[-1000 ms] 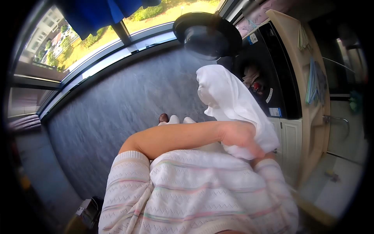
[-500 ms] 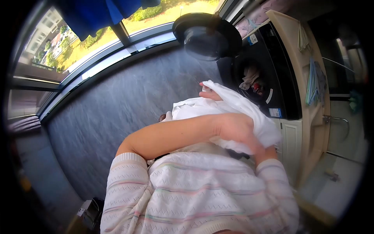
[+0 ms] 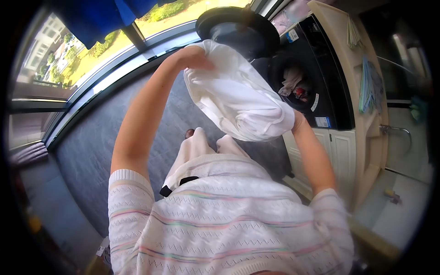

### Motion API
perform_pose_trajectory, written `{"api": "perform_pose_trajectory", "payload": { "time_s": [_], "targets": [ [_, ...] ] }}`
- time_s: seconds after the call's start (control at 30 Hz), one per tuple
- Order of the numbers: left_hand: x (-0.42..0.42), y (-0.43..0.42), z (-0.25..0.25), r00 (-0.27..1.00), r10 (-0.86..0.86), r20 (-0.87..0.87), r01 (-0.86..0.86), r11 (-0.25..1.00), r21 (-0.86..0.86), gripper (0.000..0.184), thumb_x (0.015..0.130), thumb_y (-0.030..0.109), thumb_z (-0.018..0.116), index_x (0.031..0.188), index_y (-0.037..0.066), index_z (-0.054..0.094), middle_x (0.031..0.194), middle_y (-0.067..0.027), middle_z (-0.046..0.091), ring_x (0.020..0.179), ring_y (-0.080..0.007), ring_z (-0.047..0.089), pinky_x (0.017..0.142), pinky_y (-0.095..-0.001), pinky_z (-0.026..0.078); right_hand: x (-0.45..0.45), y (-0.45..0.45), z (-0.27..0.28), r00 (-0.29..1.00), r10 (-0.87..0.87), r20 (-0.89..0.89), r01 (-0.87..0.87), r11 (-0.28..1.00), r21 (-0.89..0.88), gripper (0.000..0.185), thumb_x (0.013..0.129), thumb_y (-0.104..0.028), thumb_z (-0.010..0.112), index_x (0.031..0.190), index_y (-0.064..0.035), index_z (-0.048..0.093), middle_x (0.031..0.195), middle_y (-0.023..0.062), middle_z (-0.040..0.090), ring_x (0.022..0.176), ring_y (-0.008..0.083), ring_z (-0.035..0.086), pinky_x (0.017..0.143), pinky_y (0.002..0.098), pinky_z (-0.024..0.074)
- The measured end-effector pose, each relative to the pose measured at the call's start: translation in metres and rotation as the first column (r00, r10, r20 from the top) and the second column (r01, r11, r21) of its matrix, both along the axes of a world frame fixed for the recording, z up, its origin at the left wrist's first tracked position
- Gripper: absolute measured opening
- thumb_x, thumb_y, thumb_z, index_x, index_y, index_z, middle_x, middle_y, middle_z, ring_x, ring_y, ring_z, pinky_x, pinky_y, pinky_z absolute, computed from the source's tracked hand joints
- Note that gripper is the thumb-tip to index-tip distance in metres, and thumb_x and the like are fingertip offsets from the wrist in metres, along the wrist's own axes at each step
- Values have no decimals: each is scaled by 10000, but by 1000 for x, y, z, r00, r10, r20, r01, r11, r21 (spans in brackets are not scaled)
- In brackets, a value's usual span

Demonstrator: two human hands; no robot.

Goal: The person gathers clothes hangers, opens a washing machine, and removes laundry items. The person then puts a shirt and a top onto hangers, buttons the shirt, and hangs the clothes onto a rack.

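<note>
A white cloth (image 3: 238, 94) is stretched out between my two hands in front of my body. My left hand (image 3: 196, 58) grips its upper left edge, close to the round black washer door. At the cloth's lower right end is my right hand (image 3: 297, 120), mostly covered by the fabric, only the wrist side showing; its fingers are hidden. Behind the cloth, the black washing machine (image 3: 334, 78) stands with its round door (image 3: 238, 30) open. Crumpled pinkish and red laundry (image 3: 295, 85) lies inside the drum.
Blue fabric (image 3: 94, 20) hangs by the window at the upper left. White cabinet doors (image 3: 343, 156) stand below a beige counter edge (image 3: 362, 137). A sink with a faucet (image 3: 398, 130) is at the right. Grey floor (image 3: 91, 160) spreads out left of my legs.
My left arm has swung from across my body up to the upper left, pulling one side of the white cloth with it. The cloth has risen and spread wider, uncovering my legs.
</note>
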State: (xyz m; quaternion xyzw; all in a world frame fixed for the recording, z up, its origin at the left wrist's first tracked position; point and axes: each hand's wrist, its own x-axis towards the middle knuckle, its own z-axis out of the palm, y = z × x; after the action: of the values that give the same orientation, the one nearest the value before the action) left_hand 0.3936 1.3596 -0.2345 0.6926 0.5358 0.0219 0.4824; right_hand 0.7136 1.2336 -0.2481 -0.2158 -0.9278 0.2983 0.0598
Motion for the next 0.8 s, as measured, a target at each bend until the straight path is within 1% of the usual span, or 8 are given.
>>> {"api": "perform_pose_trajectory", "payload": {
  "time_s": [0.03,0.13,0.23,0.27,0.33,0.4,0.57,0.8],
  "targets": [
    [2,-3,3,994,-88,-68,90,995,36,409,675,259,702,1022,55,627,902,-69,643,814,-182,601,774,-275,449,-5,3,15,998,8,60,-34,894,448,488,861,-139,479,1324,-84,336,1327,63,387,1192,169,400,999,275,343],
    [0,-16,-8,954,-277,-113,287,954,83,403,650,291,707,971,55,642,873,-112,641,820,-242,611,722,-324,464,10,16,15,991,-131,-26,127,866,483,507,806,-128,534,1286,-61,387,1282,60,439,1143,166,452,971,260,366],
    [8,-38,16,816,-213,-537,338,930,147,326,628,271,697,878,64,666,840,-132,639,802,-278,611,685,-353,475,1,28,29,959,-275,-69,266,787,557,501,735,-74,604,1215,-22,471,1168,82,540,1060,201,527,934,272,403],
    [11,-42,4,862,-137,-489,310,904,293,262,616,238,674,809,61,671,815,-137,638,782,-293,609,666,-367,480,2,27,37,951,-256,-176,307,854,420,485,734,-50,603,1203,-18,482,1164,87,545,1052,206,535,926,279,410],
    [30,-60,4,981,-153,122,91,908,409,310,654,208,664,914,40,652,870,-128,646,809,-269,614,711,-347,475,-20,24,61,863,-338,-375,404,908,110,442,722,-31,625,1151,-7,521,1120,98,569,1013,216,559,894,288,433],
    [54,-91,12,819,-207,535,82,965,248,373,663,166,693,1001,33,611,928,-78,637,842,-190,581,768,-294,442,-27,20,63,670,-551,-497,518,827,-218,387,699,-41,670,1072,7,577,1042,108,609,952,225,590,846,292,464],
    [66,-121,-10,870,19,493,4,999,-45,371,656,189,732,963,27,599,860,-58,619,800,-148,558,762,-275,429,-11,27,81,655,-544,-524,651,759,26,370,695,-59,683,1043,21,584,1031,113,614,944,211,592,827,300,470],
    [50,-174,49,900,-196,389,-79,804,589,283,686,63,676,956,50,590,826,-90,567,743,-209,562,680,-297,454,12,29,95,623,-646,-441,741,668,70,395,722,-76,666,1089,24,557,1013,114,610,911,206,589,820,309,471]
  ]
}}
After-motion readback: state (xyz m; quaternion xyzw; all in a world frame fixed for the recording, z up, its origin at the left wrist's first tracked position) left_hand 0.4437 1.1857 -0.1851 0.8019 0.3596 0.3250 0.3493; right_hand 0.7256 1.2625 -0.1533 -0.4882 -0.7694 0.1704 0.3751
